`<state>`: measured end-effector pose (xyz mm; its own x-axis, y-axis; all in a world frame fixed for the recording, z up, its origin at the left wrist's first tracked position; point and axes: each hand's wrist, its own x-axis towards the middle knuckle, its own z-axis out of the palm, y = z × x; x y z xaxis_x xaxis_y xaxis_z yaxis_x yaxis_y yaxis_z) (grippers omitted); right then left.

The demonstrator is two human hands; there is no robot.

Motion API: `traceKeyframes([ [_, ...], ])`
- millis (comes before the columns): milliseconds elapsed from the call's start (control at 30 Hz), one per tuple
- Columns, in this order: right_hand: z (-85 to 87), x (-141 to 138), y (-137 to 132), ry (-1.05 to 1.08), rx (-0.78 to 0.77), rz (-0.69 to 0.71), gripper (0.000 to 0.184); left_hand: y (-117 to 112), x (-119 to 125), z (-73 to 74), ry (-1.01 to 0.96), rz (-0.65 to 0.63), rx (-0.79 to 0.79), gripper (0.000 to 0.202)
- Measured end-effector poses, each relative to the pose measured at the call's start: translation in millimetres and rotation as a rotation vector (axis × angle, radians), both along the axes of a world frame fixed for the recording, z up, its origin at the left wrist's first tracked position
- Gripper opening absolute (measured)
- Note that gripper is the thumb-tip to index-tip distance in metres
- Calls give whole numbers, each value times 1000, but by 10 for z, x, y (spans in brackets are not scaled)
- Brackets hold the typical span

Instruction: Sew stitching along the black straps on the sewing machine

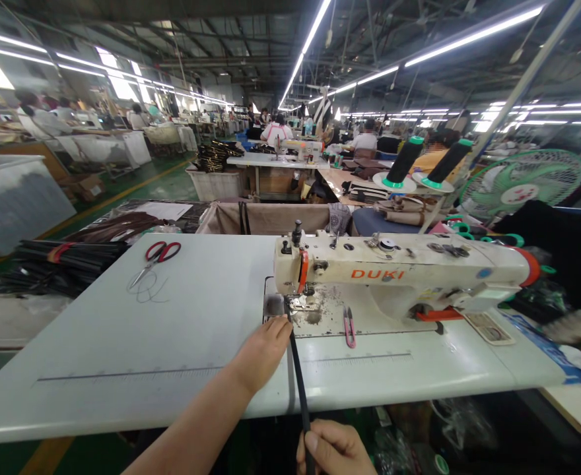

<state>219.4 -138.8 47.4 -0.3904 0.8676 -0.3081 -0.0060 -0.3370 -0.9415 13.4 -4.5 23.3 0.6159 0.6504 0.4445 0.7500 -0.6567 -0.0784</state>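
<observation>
While the left hand (263, 349) steadies the narrow black strap (298, 376) at the cream sewing machine's (394, 270) presser foot, the right hand (335, 448) pinches its near end closed, mid-seam by the look of it; feeding on needs even tension.

black strap (298, 376) | narrow, long, taut | runs from sewing machine needle to table's near edge
</observation>
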Motion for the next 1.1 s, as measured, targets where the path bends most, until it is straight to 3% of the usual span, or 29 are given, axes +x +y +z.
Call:
traceKeyframes([
  [167,17,5,29,15,216,55,46,6,-6,48,9,-19,-13,26],
  [300,71,-53,22,-122,259,-53,35,5,-13,77,-8,-11,-61,22],
  [400,209,-88,11,-168,180,-133,33,-8,-16,124,-40,-2,-109,21],
  [500,297,-81,-5,-121,41,-154,42,-8,-12,180,-29,19,-164,21],
  [833,349,19,-227,-53,-95,-154,32,-6,9,239,17,30,-205,21],
  [967,349,-7,-234,-45,-93,-179,32,-16,7,241,7,39,-188,21],
  [1100,338,-26,-204,-48,-65,-119,35,-21,1,230,4,25,-176,22],
])
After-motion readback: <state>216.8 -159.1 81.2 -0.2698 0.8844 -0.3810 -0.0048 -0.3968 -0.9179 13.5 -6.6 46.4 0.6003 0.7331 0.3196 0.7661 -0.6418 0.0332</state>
